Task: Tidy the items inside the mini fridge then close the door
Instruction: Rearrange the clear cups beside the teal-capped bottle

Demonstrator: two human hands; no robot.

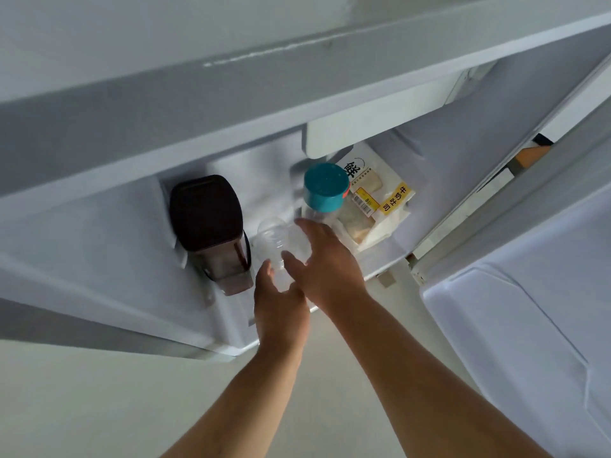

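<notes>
The mini fridge [115,246] stands open; your left hand [281,305] and right hand [327,269], fingers spread, flank the clear jar [274,238] to steady it.

Pale floor [82,408] fills the lower left of the frame, smooth and plain, no pattern visible. It also shows as a narrow strip at centre right, w/ a small dull fitting [386,279] lying on it. Light is soft, cool and even, no hard shadows. At upper right, through a dark gap [542,140], an orange-brown block [532,155] shows, maybe wood or cardboard; can't tell which. Upper left of the frame is flat grey-white surface [99,28], slightly blurred.
</notes>
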